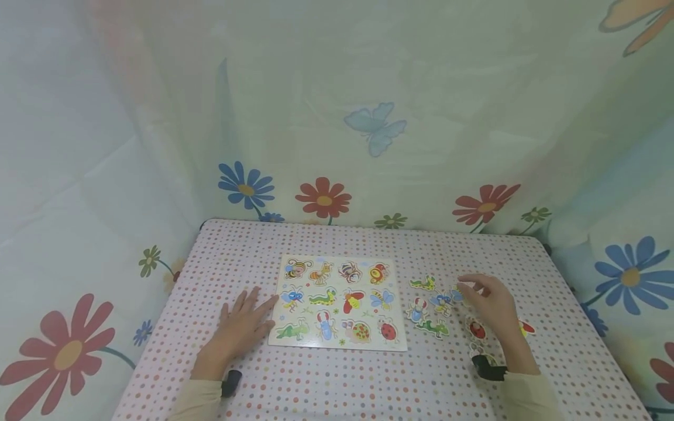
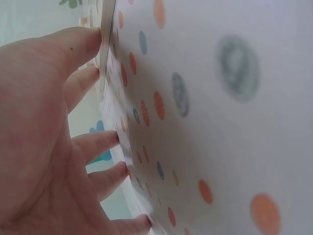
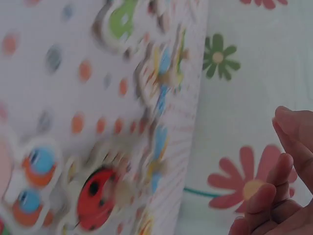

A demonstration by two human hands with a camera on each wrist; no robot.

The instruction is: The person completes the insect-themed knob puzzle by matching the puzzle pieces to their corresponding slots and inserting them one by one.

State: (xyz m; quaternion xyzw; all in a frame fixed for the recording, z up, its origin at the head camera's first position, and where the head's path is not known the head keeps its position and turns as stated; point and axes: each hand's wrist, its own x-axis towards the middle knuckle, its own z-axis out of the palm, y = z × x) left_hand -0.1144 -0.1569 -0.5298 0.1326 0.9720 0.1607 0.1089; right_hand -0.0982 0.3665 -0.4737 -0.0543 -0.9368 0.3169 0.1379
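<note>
A light wooden puzzle board (image 1: 339, 345) printed with colourful insects lies on the dotted table. My left hand (image 1: 241, 328) has its fingers spread, two fingertips touching the board's left edge and the others on the cloth, as the left wrist view shows. To the board's right, my right hand (image 1: 491, 305) is above loose insect pieces, fingers loosely bent, with nothing seen in them. Below and around it lie a ladybug piece (image 3: 95, 198), a blue-winged insect piece (image 1: 441, 302), a green caterpillar piece (image 1: 423, 283), a stag beetle piece (image 1: 418, 310) and a green grasshopper-like piece (image 1: 433, 328).
A red-winged piece (image 1: 526, 328) lies just right of my right forearm, and another piece with big blue eyes (image 3: 36, 181) is partly hidden near that wrist. The dotted tablecloth (image 1: 326, 389) reaches to a flowered curtain (image 1: 295, 117) around the back and sides.
</note>
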